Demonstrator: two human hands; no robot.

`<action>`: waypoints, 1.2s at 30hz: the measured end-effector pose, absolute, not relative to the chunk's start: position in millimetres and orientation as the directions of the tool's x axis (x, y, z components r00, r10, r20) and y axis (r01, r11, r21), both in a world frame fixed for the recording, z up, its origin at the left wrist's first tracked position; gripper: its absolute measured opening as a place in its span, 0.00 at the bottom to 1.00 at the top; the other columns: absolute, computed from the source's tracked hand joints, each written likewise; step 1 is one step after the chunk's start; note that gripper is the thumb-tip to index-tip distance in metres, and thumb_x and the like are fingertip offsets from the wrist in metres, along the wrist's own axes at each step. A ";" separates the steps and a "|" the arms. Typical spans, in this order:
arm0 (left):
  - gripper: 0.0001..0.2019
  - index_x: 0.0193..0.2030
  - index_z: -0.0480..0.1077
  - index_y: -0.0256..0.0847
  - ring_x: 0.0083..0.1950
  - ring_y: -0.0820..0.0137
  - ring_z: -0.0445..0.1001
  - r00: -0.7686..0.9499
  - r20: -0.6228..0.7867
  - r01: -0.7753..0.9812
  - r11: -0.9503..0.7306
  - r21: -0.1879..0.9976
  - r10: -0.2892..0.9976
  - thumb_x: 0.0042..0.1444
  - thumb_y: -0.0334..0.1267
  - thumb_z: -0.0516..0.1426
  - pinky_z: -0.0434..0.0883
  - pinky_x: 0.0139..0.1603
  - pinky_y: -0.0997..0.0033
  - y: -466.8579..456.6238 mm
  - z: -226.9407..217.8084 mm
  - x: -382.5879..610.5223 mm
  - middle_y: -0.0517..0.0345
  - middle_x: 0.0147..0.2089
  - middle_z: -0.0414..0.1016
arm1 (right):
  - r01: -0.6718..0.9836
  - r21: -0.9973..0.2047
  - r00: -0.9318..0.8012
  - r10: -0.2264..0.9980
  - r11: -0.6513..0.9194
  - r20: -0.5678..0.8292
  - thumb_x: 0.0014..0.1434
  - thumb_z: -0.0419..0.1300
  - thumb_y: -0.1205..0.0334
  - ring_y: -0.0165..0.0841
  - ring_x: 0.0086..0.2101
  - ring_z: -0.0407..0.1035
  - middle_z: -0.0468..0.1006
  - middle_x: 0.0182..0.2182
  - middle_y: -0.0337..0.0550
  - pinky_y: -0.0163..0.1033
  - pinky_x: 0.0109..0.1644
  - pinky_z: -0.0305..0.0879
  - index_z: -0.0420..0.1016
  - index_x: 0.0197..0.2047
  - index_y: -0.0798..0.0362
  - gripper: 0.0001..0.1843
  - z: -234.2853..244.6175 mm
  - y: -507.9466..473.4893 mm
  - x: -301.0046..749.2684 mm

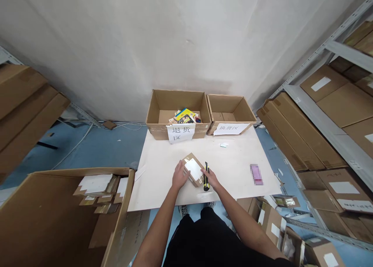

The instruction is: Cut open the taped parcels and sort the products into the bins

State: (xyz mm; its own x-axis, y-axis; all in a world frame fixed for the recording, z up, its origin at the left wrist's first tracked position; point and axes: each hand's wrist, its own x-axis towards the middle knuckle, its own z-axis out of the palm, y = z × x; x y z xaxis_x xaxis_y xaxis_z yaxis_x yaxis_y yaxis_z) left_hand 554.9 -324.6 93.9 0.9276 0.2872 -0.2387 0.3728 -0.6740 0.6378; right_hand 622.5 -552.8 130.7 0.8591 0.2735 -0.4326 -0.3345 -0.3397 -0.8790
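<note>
At the near edge of the white table (pixel 159 170), around the middle, the left hand (pixel 180 175) grasps the left side of a small cardboard parcel (pixel 192 169), which has a white label facing up. The right hand (pixel 211 178) grips a yellow and black knife (pixel 206 183) at the parcel's right side, its fingertips also against the parcel. A pale strip (pixel 205 194) lies just below them, by the near edge.

Outside the table's left edge, near its near corner, a large open carton (pixel 55 220) holds a pile of flat parcels (pixel 97 187). Boxes (pixel 271 222) stand on the floor beyond the near right corner. A blurred purple item (pixel 256 174) lies near the right edge.

Farther in, a small pale blue scrap (pixel 223 145) lies toward the far edge. Along that far edge stand two open boxes side by side: the left box (pixel 155 131), with a yellow packet (pixel 185 114) among its contents, and the right box (pixel 247 113). Each bears a handwritten paper sign. Behind them rises a grey wall (pixel 175 37).
</note>
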 end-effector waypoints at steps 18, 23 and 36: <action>0.54 0.81 0.30 0.61 0.78 0.44 0.49 0.771 -0.598 0.507 -0.779 0.369 0.219 0.57 0.50 0.63 0.70 0.64 0.50 -343.1 126.7 588.4 0.67 0.83 0.18 | 0.237 -0.244 0.758 0.336 -0.940 -0.559 0.75 0.49 0.48 0.47 0.51 0.78 0.82 0.53 0.60 0.44 0.50 0.70 0.74 0.56 0.56 0.23 158.7 -420.7 700.7; 0.53 0.81 0.33 0.61 0.77 0.43 0.53 0.799 -0.561 0.490 -0.773 0.403 0.214 0.58 0.53 0.63 0.72 0.61 0.48 -340.8 117.9 584.4 0.65 0.84 0.21 | 0.202 -0.300 0.761 0.342 -0.932 -0.551 0.68 0.60 0.50 0.50 0.51 0.79 0.84 0.48 0.57 0.47 0.52 0.71 0.78 0.50 0.52 0.16 148.4 -429.7 702.3; 0.50 0.80 0.43 0.58 0.71 0.43 0.62 0.853 -0.456 0.474 -0.745 0.469 0.254 0.54 0.53 0.62 0.71 0.60 0.46 -335.6 114.7 577.5 0.66 0.84 0.25 | 0.005 -0.291 0.724 0.204 -0.957 -0.659 0.48 0.70 0.65 0.53 0.29 0.81 0.79 0.22 0.49 0.56 0.38 0.77 0.76 0.26 0.50 0.06 145.2 -534.2 632.4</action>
State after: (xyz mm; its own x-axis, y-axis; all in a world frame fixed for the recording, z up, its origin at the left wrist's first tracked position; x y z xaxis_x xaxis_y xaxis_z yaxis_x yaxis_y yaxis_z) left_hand 577.5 -335.6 114.7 0.8527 0.2544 -0.4562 0.4735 -0.7453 0.4694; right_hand 632.4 -534.2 145.2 0.7236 0.2042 -0.6594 0.0049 -0.9567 -0.2910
